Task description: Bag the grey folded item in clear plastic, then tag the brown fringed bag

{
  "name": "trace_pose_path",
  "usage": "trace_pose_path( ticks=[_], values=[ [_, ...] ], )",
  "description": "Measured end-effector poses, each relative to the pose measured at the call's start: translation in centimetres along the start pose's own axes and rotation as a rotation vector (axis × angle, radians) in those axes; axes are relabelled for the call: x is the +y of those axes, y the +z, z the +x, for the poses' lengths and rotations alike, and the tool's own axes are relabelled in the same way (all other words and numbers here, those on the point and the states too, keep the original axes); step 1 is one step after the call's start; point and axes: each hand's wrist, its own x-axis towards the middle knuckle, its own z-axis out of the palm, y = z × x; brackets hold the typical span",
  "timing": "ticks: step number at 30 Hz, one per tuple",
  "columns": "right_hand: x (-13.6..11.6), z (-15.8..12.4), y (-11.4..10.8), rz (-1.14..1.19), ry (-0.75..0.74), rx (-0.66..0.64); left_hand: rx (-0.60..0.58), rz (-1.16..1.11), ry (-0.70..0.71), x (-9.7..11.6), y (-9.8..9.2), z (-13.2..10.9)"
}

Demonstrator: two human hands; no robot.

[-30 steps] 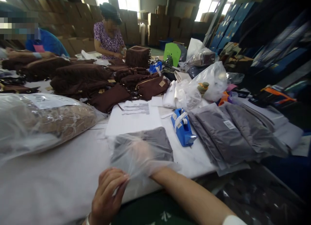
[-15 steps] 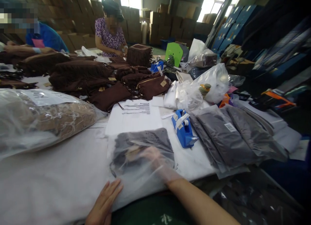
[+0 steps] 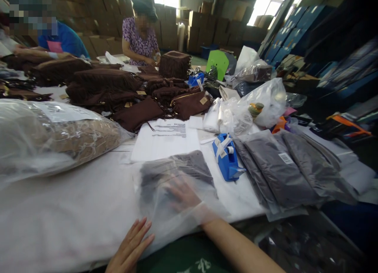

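A long white work table (image 3: pixel 73 210) fills most of the view. Along its far half lies a heap of dark brown fringed fabric bags (image 3: pixel 103 90), and two other people sit behind it, one in a blue top (image 3: pixel 63 39) and one in a purple patterned top (image 3: pixel 140 41). At the left edge rests a big clear plastic bag stuffed with tan fabric (image 3: pixel 56 139). On the right, a fanned stack of grey garments sealed in clear bags (image 3: pixel 289 170) overlaps the table's corner. Beyond it sit crumpled clear plastic bags (image 3: pixel 260 102).

Near the middle lies a white printed paper sheet (image 3: pixel 167 139), and just in front of it, close to the near table edge, is the clear plastic bag holding a folded dark grey garment (image 3: pixel 177 182). The right hand (image 3: pixel 183 194) is pushed inside this bag through its near opening, seen through the film, fingers spread flat and loose against the garment rather than clenched on it. The left hand (image 3: pixel 131 245) lies open, palm down, with its fingertips pressing the bag's near left corner to the table.

Just right of the bag stands a blue plastic tape dispenser (image 3: pixel 227 161), between it and the grey stack. A bright green plastic piece (image 3: pixel 217 62) stands far back.
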Motion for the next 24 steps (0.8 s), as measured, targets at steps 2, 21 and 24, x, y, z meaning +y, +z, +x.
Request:
trace_pose_path(
  ticks=[2, 21, 24],
  values=[
    [0.3, 0.1, 0.6, -0.050, -0.006, -0.040, 0.004, -0.015, -0.034, 0.1, 0.4, -0.8],
    [-1.7, -15.0, -8.8, 0.035, 0.129, -0.528, -0.407, 0.190, 0.045, -2.6, -2.3, -1.4],
    [-2.8, -11.9, -11.9, 0.130, 0.056, -0.535, -0.545, 0.087, 0.037, -3.5, -4.3, 0.6]
  ],
)
